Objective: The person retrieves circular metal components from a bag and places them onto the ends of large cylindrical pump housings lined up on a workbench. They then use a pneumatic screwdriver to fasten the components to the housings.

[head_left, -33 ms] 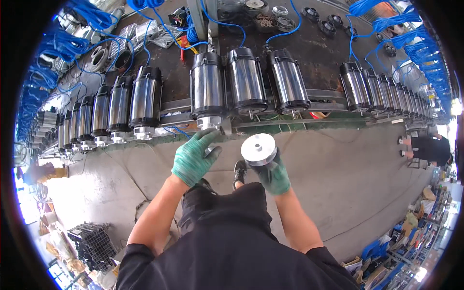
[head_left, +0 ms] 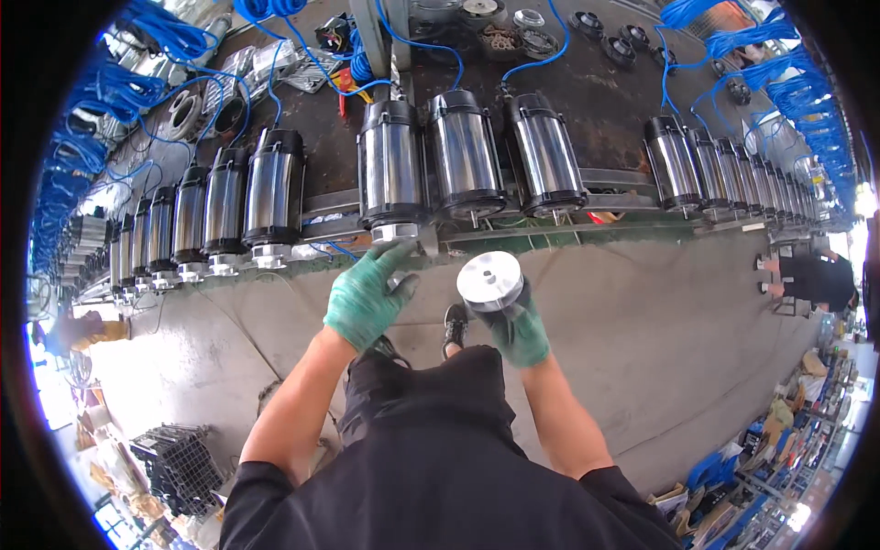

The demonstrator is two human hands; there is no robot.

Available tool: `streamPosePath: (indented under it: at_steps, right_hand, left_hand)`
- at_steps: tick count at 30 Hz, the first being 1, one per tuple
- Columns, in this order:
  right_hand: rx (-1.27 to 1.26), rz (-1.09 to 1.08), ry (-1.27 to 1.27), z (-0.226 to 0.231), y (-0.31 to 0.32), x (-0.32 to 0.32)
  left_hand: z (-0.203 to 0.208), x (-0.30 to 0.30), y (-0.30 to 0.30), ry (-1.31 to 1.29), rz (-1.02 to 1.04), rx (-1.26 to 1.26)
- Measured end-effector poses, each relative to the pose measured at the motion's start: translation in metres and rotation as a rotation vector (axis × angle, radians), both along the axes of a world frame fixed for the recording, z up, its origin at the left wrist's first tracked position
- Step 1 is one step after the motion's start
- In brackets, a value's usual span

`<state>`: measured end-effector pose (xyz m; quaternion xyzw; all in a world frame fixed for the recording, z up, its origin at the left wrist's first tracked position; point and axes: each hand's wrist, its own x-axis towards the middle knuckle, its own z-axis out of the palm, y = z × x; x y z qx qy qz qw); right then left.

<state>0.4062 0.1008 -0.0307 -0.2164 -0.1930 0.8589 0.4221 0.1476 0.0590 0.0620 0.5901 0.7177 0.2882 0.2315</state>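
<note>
My right hand (head_left: 519, 332), in a green glove, holds up a round silver metal disc (head_left: 489, 280) with a raised hub and hole at its middle. Its fingers are closed around the disc's underside and edge. My left hand (head_left: 365, 298), gloved in green too, is raised at the lower end of a shiny cylindrical motor (head_left: 392, 165) with black end caps. The fingers reach up to the silver fitting (head_left: 394, 232) under that motor, with the thumb apart; whether they touch it is unclear. Just right of it, two motors (head_left: 466, 156) show bare shafts underneath.
More motors line the bench edge at left (head_left: 275, 188) and right (head_left: 674, 165), several with silver fittings below. Coiled blue cables (head_left: 165, 27) hang above. Red-handled pliers (head_left: 345, 92) and black round parts (head_left: 620, 50) lie on the dark bench (head_left: 568, 101). Another person (head_left: 814, 280) stands far right.
</note>
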Motion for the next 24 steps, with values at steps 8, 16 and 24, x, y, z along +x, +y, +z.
streamPosePath:
  at_steps: [8,16,24]
  right_hand:
    - [-0.073,-0.238,-0.294,-0.067,0.027,-0.03]
    - [-0.15,-0.496,-0.417,-0.085,0.043,-0.07]
    - [-0.136,-0.486,-0.478,-0.075,0.052,-0.086]
  left_hand:
    - [0.024,-0.009,0.11,0.254,-0.305,-0.389]
    - [0.003,0.0,0.174,0.529,-0.565,-0.563]
    - [-0.015,-0.007,0.194,0.51,-0.685,-0.661]
